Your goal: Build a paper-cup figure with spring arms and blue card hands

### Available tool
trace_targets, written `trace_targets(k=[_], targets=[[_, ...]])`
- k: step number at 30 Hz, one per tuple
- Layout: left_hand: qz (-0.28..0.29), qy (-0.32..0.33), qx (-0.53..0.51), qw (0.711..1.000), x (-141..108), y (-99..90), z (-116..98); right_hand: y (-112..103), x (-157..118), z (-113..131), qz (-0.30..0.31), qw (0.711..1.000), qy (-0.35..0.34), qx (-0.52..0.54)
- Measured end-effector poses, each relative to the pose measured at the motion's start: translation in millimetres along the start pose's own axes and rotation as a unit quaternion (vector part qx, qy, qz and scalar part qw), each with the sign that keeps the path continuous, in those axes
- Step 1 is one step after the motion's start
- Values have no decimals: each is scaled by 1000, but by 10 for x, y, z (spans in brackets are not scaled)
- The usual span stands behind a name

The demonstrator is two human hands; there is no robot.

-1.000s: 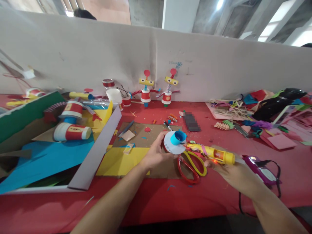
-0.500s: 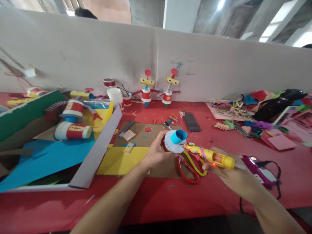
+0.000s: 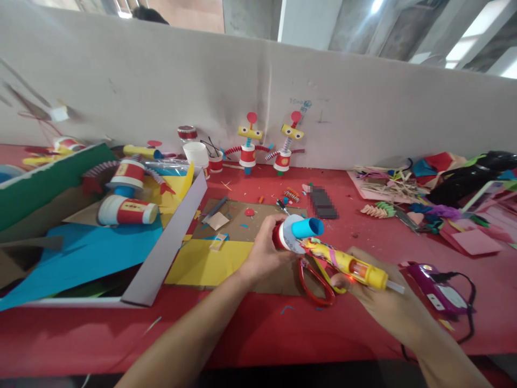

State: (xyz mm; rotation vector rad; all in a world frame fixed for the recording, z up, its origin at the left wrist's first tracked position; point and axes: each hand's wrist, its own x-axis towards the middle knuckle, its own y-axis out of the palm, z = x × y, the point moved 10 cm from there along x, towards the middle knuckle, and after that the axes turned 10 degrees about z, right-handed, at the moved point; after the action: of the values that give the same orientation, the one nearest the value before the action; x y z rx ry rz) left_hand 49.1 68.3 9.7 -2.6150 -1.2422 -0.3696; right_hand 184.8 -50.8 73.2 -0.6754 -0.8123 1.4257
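My left hand [image 3: 266, 242] is wrapped round a red and white paper cup [image 3: 278, 237], tipped so that its pale disc end faces right. From that disc sticks out a blue paper tube [image 3: 307, 228]. My right hand [image 3: 363, 285] grips a yellow hot glue gun [image 3: 343, 261] with a glowing red light and a clear glue stick at its back. The gun's nozzle is at the edge of the disc, near the tube's base; whether it touches, I cannot tell. Beneath the gun lie scissors [image 3: 317, 288] with red and yellow handles, on a brown cardboard sheet [image 3: 274, 277].
At left stands an open box [image 3: 173, 242] holding a cup figure [image 3: 125, 210] and coloured paper. Two finished-looking cup figures [image 3: 247, 153] stand against the back wall. A purple power strip [image 3: 438, 291] with a black cord lies at right, before craft scraps [image 3: 388, 183].
The cup has tilted further, so the blue tube now points more to the right. The glue gun has stayed at the disc's edge. The whole view has shifted slightly.
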Motion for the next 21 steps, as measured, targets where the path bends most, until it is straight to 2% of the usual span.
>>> trace_targets(k=[3, 7, 14, 21], targets=[[-9, 18, 44, 999, -7, -13, -72, 27, 17, -1, 6, 1000, 9, 23], [-25, 28, 69, 997, -25, -27, -129, 8, -1, 23, -18, 1000, 7, 4], [-10, 6, -21, 1000, -14, -7, -17, 32, -55, -4, -12, 999, 10, 35], [5, 9, -90, 996, 2, 29, -88, -79, -58, -34, -27, 1000, -3, 12]])
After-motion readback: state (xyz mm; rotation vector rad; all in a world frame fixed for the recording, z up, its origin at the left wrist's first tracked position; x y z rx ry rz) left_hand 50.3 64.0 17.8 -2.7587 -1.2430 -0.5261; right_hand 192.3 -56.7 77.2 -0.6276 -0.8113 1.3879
